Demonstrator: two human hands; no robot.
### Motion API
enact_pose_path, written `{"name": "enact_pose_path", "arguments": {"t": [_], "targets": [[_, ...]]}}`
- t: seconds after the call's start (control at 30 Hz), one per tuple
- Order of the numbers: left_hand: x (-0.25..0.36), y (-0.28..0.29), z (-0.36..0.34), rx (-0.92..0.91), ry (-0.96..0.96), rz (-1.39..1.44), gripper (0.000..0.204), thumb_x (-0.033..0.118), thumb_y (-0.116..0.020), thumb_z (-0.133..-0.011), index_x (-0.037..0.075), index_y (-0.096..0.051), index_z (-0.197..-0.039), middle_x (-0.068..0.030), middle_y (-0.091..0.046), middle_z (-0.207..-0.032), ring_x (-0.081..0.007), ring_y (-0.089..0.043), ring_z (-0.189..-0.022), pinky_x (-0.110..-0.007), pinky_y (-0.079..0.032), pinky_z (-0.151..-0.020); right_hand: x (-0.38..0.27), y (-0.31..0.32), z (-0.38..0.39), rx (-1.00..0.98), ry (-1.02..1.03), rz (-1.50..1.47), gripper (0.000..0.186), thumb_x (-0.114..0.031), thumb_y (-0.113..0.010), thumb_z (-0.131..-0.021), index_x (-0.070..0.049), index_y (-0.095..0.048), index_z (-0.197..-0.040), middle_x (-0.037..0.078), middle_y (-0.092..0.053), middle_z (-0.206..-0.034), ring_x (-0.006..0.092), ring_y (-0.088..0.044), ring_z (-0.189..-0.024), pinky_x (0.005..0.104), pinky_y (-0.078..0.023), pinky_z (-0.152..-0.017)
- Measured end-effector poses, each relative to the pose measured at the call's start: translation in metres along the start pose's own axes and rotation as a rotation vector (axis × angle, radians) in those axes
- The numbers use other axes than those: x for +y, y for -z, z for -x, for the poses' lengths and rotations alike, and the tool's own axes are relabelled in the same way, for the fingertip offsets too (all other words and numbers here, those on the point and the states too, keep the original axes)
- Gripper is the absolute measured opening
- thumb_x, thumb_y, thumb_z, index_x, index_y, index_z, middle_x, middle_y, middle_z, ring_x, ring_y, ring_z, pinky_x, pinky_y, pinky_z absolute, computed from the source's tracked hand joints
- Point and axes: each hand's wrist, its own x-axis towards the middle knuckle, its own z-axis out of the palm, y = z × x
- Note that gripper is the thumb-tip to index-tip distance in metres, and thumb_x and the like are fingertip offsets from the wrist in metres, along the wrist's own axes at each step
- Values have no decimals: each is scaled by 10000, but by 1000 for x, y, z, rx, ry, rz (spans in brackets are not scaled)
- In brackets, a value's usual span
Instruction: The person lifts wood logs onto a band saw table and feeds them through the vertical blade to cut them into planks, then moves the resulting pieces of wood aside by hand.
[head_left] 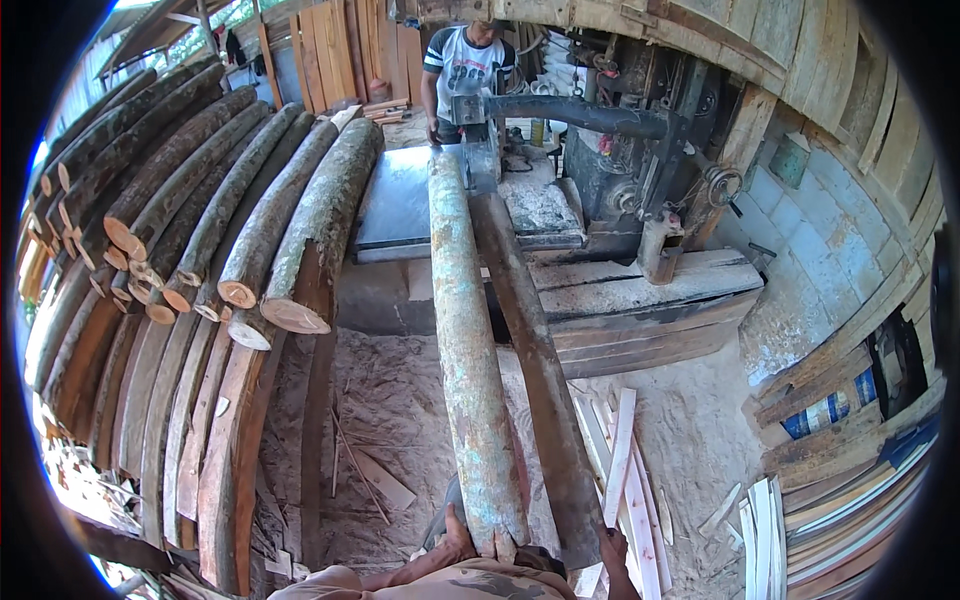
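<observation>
A long log (465, 350) with pale, mottled bark runs from the bandsaw (480, 150) straight back toward my body. At its near end, my left hand (457, 538) presses against the log's left side, with some fingers hidden below. A dark brown wooden slab (530, 370) lies alongside on the right, its far end close to the saw. Around the slab's near right edge, my right hand (613, 548) is closed. The far end of the log rests on the metal saw table (395, 215).
Several bark-covered logs (320, 220) are stacked at left. A person (465, 65) stands beyond the saw table. Pale wood strips (630, 480) lie on the sawdust-covered floor (690, 430). A sawdust-strewn timber base (640, 300) supports the machine, and stacked boards (850, 530) sit at lower right.
</observation>
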Motion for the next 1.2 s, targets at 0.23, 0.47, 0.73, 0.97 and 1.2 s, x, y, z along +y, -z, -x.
{"name": "enact_pose_path", "arguments": {"t": [0.23, 0.47, 0.73, 0.97, 1.2], "targets": [[164, -110, -24, -33, 25, 72, 1015, 796, -297, -663, 48, -317, -1349, -182, -366, -1349, -384, -369, -1187, -555, -226, -999, -9, 27, -20, 188, -379, 127, 753, -621, -322, -846, 66, -630, -857, 264, -618, -845, 408, -575, -861, 429, -422, -775], [389, -242, -81, -160, -274, 164, 1060, 817, -275, -694, -19, -226, -1344, -249, -404, -1238, -343, -494, -1064, -556, -419, -838, -102, 52, -38, 279, -491, 228, 725, -606, -344, -847, 61, -627, -870, 261, -618, -847, 401, -577, -874, 421, -424, -774], [312, -314, -173, -543, -309, -505, 539, 413, -592, -826, 82, -441, -1224, -122, -556, -1067, -186, -526, -952, -335, -444, -757, -124, 78, -69, 295, -431, 281, 693, -589, -368, -848, 55, -624, -885, 257, -617, -850, 394, -578, -889, 411, -427, -773], [247, -282, -146, -258, -621, -551, 598, 268, -602, -842, -29, -328, -1284, -175, -546, -1151, -250, -546, -1053, -329, -426, -908, -102, 98, -93, 260, -302, 309, 667, -574, -390, -850, 50, -621, -898, 254, -617, -852, 387, -579, -902, 402, -430, -772], [265, -291, 22, -226, -1004, -854, 727, 408, -481, -891, 31, -122, -1399, -186, -485, -1249, -240, -433, -1193, -311, -319, -995, -261, -5, -155, -515, 200, 232, 597, -527, -435, -856, 26, -562, -1040, 233, -600, -940, 346, -570, -931, 374, -427, -799]]}}
